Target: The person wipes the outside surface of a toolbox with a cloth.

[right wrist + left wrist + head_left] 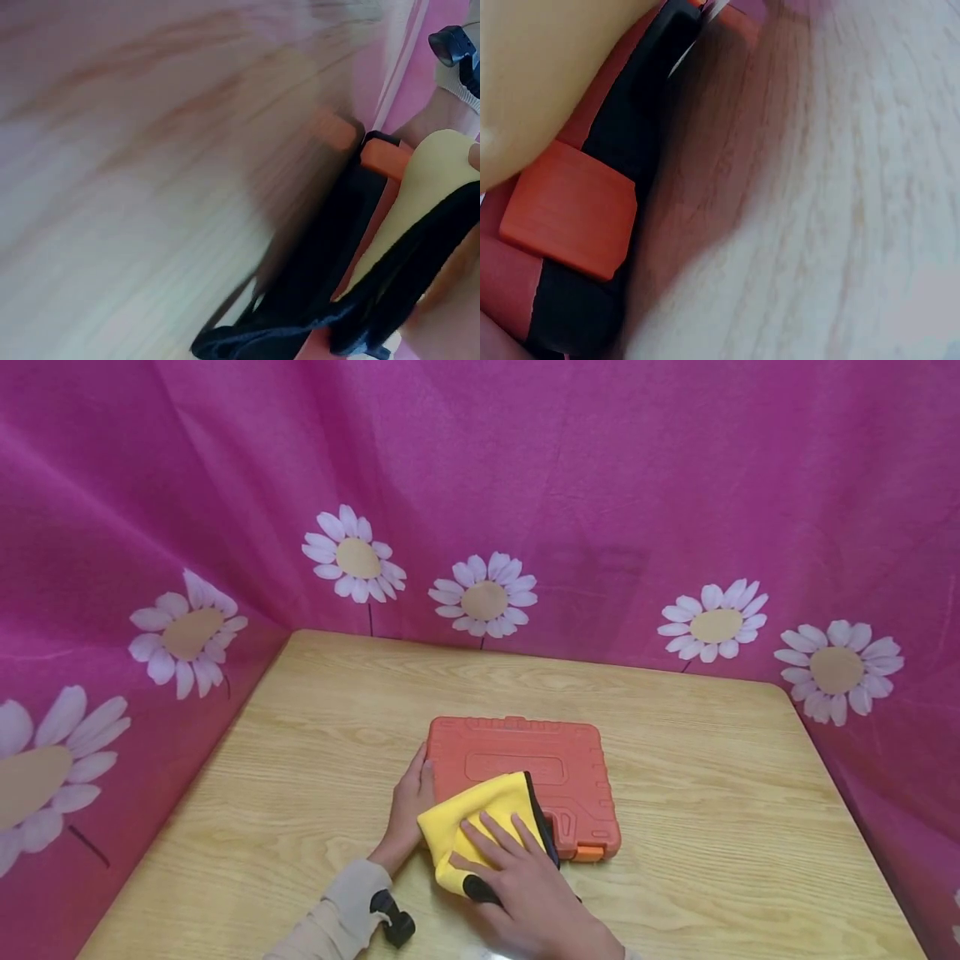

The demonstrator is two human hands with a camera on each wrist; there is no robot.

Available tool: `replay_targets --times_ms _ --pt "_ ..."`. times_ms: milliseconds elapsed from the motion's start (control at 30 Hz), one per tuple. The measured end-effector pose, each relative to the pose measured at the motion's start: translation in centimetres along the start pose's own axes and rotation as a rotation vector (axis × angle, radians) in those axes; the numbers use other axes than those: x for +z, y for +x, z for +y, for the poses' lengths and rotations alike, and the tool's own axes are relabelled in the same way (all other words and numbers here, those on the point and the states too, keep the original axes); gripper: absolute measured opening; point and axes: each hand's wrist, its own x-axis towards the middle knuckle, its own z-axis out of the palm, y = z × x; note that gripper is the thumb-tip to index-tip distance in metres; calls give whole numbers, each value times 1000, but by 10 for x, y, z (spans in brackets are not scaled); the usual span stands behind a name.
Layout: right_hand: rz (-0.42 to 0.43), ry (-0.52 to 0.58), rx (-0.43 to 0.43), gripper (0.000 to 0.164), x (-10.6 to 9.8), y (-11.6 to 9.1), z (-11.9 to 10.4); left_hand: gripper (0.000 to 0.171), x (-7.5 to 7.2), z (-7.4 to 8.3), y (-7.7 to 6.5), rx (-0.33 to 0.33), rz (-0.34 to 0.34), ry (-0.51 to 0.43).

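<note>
A red plastic case [536, 739] lies flat on the table, its orange latches [570, 210] on the near side and its lower half black. My left hand [408, 802] rests against the case's left side, fingers pointing away along the edge; some fingers are hidden. A folded yellow cloth [487, 797] with black edging [420, 262] covers the case's near left part and hangs over the front edge. On top of the cloth my right hand [521, 877] presses with its fingers spread and fairly straight. The cloth also shows at the top left of the left wrist view.
The wood-patterned table [720, 793] reaches out on all sides of the case. A pink curtain [585, 485] with white flowers stands along the back and sides. A black wrist camera [393, 920] sits on the left sleeve, near the table's front.
</note>
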Motion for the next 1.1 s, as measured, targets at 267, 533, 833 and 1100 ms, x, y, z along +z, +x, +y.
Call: replay_targets --times_ms 267,533,833,1100 --pt "11 -47 30 39 -4 -18 10 49 0 -1 1 -17 11 56" --pt "78 -148 40 41 -4 -35 20 49 0 -1 1 -19 5 53" --pt "136 -184 65 38 -16 -51 27 50 0 4 1 -33 -10 54" --pt "215 -208 49 38 -21 -68 41 50 -1 11 1 -48 -15 60"
